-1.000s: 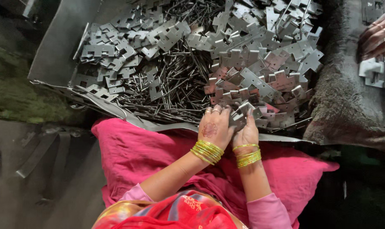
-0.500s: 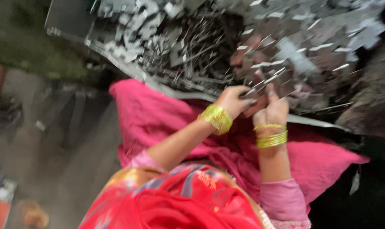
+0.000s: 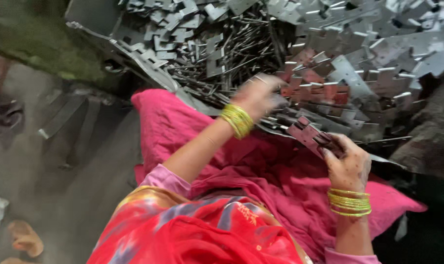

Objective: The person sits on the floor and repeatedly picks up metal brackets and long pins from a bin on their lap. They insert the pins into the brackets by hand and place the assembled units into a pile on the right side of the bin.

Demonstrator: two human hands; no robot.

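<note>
Head view — metal tray (image 3: 92,17) holds brackets (image 3: 359,73), pins (image 3: 241,54)

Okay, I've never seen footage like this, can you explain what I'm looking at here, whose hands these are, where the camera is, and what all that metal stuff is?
There is one view, from a camera worn on a person's head and pointed down, so you see their own arms and lap from above. No machine is involved, just two bare hands with yellow bangles at the wrists. The person sits with pink cloth over the lap. In front lies a metal tray heaped with small flat notched metal plates and a pile of thin metal pins. The right hand holds a small stack of those plates just above the lap. The left hand is over the heap at the edge of the pins; it is blurred, so I cannot tell whether it holds anything. The floor to the left is dim and unclear.
</note>
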